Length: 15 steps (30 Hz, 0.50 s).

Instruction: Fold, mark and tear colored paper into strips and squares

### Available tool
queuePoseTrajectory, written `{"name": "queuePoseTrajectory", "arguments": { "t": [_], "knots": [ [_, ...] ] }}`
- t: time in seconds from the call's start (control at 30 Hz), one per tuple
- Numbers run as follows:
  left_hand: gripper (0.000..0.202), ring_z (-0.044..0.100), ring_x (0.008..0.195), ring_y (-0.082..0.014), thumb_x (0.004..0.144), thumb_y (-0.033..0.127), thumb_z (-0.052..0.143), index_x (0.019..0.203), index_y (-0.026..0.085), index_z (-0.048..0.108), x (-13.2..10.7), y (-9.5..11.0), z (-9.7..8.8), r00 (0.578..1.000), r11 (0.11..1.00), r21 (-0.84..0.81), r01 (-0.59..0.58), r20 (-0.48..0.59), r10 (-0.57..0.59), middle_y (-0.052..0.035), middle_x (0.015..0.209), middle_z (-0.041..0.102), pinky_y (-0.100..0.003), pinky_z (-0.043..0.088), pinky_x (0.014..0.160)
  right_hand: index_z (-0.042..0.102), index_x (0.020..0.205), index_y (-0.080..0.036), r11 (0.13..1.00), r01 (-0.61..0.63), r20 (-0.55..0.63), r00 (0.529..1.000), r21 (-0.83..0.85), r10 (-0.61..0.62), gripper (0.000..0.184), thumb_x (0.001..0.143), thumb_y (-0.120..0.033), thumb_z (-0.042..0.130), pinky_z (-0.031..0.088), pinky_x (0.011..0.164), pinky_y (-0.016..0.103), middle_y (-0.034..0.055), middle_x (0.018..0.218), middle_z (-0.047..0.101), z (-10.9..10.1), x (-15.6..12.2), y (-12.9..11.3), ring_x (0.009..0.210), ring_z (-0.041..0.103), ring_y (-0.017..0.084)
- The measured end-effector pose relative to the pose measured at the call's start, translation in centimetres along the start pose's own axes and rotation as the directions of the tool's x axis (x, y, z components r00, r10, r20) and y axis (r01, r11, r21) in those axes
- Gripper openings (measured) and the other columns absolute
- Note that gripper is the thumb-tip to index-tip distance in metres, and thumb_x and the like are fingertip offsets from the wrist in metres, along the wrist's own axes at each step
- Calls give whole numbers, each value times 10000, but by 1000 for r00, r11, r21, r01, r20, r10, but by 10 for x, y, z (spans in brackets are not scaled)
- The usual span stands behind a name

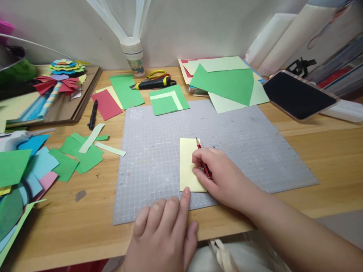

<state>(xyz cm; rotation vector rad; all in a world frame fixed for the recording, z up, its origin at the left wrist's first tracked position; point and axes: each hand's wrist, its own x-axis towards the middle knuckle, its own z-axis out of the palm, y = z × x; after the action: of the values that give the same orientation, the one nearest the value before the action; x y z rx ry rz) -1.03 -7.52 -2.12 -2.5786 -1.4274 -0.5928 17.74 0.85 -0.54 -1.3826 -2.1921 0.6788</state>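
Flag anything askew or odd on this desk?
Mostly clutter: green scraps lie jumbled left of the cutting mat, one pale strip poking over its edge. A small grey patch on the table could be scrap or stain. The yellow paper under the right hand shows no visible damage.
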Motion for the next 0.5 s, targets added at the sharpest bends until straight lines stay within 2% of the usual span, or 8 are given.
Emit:
{"name": "queuePoseTrajectory", "arguments": {
  "t": [0.17,0.5],
  "knots": [
    [446,508,830,-191,907,333,516,1296,127,588,0,-2,0,999,999,2,-32,8,32,-29,876,684,-350,313,759,429,852,-214,1000,4,-6,1000,3,-4,182,844,-46,498,340,681,311,-15,742,534,0,0,1,729,479,170],
    [443,515,834,-192,903,332,519,1294,135,590,1,-1,0,1000,1000,2,-17,6,17,-28,886,686,-353,311,757,437,858,-211,1000,0,-4,1000,-2,0,179,839,-45,500,342,678,311,-16,728,538,1,1,0,712,481,169]
  ]
}}
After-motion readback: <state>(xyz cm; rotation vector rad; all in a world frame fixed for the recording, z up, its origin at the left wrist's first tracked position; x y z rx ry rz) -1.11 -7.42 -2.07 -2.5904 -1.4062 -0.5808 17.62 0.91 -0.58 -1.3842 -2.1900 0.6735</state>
